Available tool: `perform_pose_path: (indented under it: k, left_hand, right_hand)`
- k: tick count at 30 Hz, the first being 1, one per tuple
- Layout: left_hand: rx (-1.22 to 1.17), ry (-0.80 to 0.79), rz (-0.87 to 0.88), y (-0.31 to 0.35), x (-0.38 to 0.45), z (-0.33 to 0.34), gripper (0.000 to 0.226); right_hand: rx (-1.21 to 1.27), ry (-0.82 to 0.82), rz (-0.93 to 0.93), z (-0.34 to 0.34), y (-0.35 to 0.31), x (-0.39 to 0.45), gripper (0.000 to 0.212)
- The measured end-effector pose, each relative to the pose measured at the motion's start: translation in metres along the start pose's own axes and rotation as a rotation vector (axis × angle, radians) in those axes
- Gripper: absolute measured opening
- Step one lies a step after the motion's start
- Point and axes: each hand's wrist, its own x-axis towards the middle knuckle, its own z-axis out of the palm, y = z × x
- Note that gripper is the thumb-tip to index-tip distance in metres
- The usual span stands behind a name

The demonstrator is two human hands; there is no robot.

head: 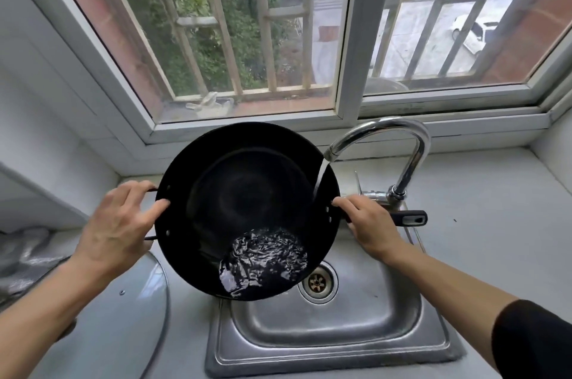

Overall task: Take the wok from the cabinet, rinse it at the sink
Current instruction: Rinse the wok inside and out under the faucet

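Note:
A black wok (244, 193) is held tilted toward me above the steel sink (340, 335). Water runs from the chrome faucet (399, 143) onto the wok's right inner side and pools at its lower edge. My left hand (117, 230) grips the wire loop handle on the wok's left rim, thumb against the rim. My right hand (368, 227) grips the long black handle on the right, whose end sticks out past my fingers.
A glass pot lid (123, 316) lies on the counter left of the sink. The sink drain (317, 282) sits open under the wok's lower edge. A window with bars runs behind the faucet. Grey countertop (495, 224) extends to the right.

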Motion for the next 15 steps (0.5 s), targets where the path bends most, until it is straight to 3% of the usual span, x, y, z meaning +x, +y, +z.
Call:
perform_pose_path:
  k: [15]
  left_hand:
    - [-0.04,-0.251,0.082,0.004,-0.006,-0.051,0.083]
  right_hand:
    - [0.067,-0.133,0.018,0.004,-0.01,-0.016,0.056]
